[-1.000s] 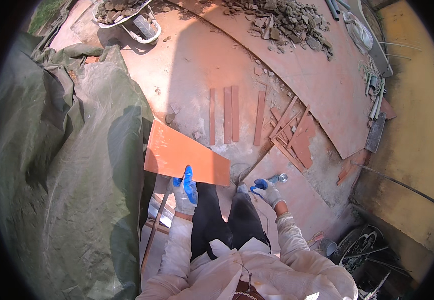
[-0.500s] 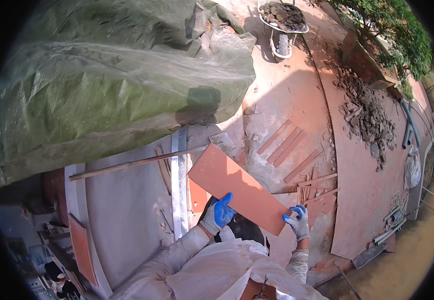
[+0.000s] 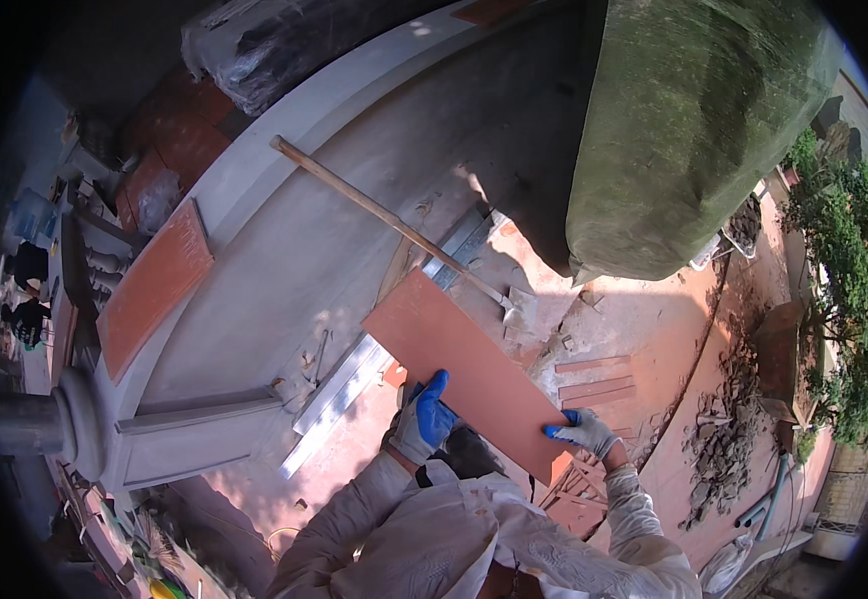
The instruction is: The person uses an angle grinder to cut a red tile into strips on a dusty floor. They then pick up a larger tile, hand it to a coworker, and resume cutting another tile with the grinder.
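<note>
A long, flat terracotta-coloured tile (image 3: pixel 464 364) is held slantwise in front of my body, its far end to the upper left. Gripping its near long edge, my left hand (image 3: pixel 426 421) wears a blue and white work glove, with the thumb on the tile's top face. My right hand (image 3: pixel 586 433), gloved the same way, holds the right-hand end, also with its thumb on top. The fingers under the tile are partly hidden. Beyond the tile lies a shovel (image 3: pixel 384 215) with a long wooden handle, its blade on the ground.
Another terracotta tile (image 3: pixel 157 290) rests on a curved pale ledge at left. Metal bars (image 3: pixel 339 399) lie beside the low wall. Cut tile strips (image 3: pixel 594 381) and broken pieces (image 3: pixel 576 499) are on the ground at right. A green tarpaulin (image 3: pixel 684 140) and rubble (image 3: pixel 719 454) stand farther off.
My view has swung to the left, bringing the curved ledge and its tile into fuller sight. Both hands still grip the tile. The right thumb now lies flatter across its face.
</note>
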The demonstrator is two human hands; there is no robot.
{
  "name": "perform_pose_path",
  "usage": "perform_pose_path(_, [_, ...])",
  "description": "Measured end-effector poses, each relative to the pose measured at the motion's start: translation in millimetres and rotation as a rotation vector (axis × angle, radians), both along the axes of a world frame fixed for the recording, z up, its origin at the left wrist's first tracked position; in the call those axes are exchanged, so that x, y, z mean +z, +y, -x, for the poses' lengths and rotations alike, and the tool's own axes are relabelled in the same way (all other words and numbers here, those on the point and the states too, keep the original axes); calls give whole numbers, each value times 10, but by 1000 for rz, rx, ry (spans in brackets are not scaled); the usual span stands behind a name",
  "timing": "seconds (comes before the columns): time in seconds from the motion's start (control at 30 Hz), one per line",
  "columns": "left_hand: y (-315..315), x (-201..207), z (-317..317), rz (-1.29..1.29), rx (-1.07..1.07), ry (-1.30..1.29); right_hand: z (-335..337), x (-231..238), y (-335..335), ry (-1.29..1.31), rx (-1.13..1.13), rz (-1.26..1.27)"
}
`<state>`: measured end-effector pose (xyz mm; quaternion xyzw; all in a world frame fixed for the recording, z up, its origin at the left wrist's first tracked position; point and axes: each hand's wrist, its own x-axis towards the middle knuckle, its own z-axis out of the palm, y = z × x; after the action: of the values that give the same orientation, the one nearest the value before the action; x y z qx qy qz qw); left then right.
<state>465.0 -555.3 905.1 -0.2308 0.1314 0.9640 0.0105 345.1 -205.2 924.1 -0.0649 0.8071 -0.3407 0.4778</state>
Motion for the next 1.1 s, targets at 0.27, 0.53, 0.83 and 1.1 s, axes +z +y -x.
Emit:
perform_pose_path(0.27, [-1242, 175, -684, -76, 173, 47, -215, -21, -1445, 95, 97, 36])
perform_pose_path(0.53, [-2435, 461, -613, 968, 56, 6, 44, 345, -1714, -49, -398, 414])
perform_pose_path(0.83, [-3297, 1327, 354, 1355, 147, -14, 1506, 578, -2485, 182, -697, 718])
perform_pose_path(1.1, [-4787, 1194, 2953, 2041, 465, -320, 3555, 530, -3369, 562, -743, 652])
